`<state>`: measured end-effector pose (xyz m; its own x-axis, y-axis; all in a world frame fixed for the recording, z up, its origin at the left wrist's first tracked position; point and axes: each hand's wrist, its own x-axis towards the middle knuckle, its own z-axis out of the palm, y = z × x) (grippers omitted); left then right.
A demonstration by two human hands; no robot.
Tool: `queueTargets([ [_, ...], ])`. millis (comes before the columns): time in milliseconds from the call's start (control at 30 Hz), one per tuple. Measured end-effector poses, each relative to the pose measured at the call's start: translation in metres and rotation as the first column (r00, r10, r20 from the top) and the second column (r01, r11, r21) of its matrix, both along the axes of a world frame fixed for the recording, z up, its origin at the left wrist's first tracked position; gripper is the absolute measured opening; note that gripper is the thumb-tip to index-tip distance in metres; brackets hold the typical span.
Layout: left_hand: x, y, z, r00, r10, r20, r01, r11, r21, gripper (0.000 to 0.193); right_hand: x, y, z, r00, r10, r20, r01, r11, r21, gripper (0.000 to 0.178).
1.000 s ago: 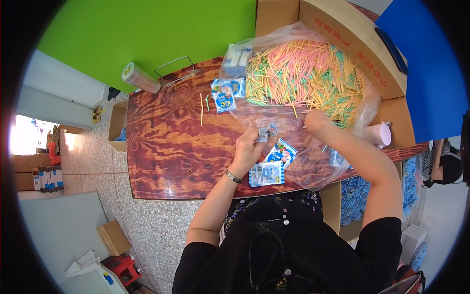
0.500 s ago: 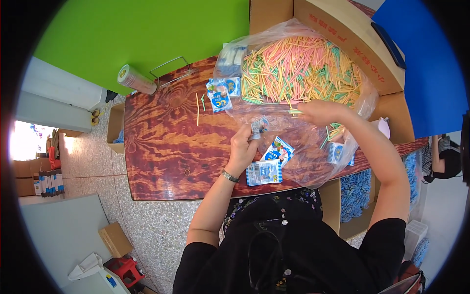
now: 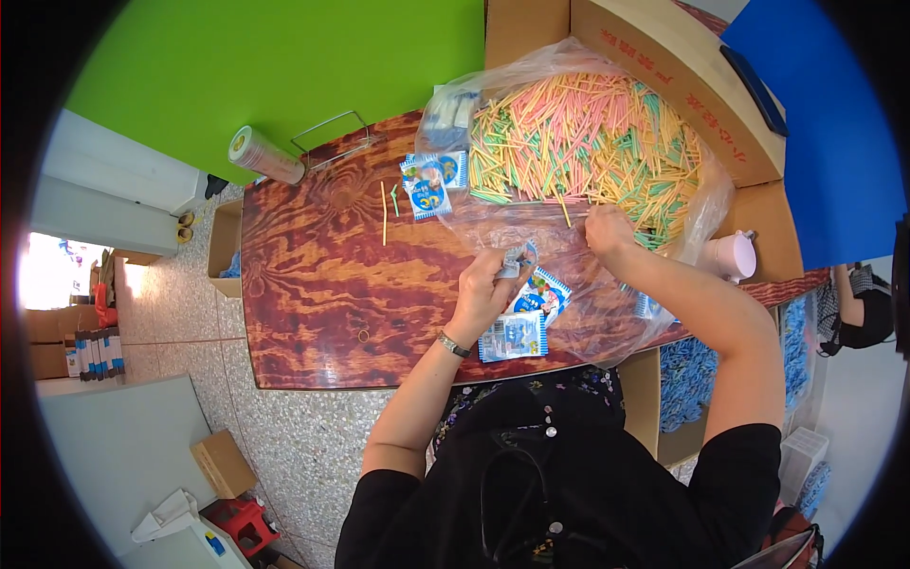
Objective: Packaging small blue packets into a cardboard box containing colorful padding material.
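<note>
My left hand has its thumb and fingers clamped on a crumpled blue-and-white wrapper, pinched at the tips and raised above the table. My right hand is well apart to the right, its fingers curled at the near edge of the sticks; I can't tell whether they are together or clamped on one, as the back of my hand hides the tips. One yellow stick pokes out of the heap just left of those fingers.

I'd judge I'm midway through one wrapper, with far more left than done. The heap beyond my right fingers, pink, yellow and green, is big and loose in its clear bag. Against that, few packets lie out: a white-and-blue packet just right of my left fingers, a paler packet nearer me, overlapping it, and a couple of blue packets beyond my left fingers to the left. Whether any of these is filled or sealed, I can't tell. Left of that pair, a lone yellow stick and a green piece lie apart from the heap.
</note>
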<state>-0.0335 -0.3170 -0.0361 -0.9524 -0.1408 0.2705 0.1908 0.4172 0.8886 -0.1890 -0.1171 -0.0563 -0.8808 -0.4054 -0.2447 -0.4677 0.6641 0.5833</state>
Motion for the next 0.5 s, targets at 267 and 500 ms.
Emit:
queueTargets([
  [267, -0.007, 0.0, 0.008, 0.998, -0.03, -0.058, 0.029, 0.999, -0.013, 0.025, -0.007, -0.008, 0.169, 0.596, 0.585, 0.549, -0.096, 0.732, -0.675, 0.015],
  [500, -0.009, 0.001, 0.021, 0.996, -0.038, -0.085, 0.03, 0.996, -0.085, 0.028, -0.004, -0.026, 0.182, 0.463, 0.638, 0.615, -0.206, 0.753, -0.625, 0.014],
])
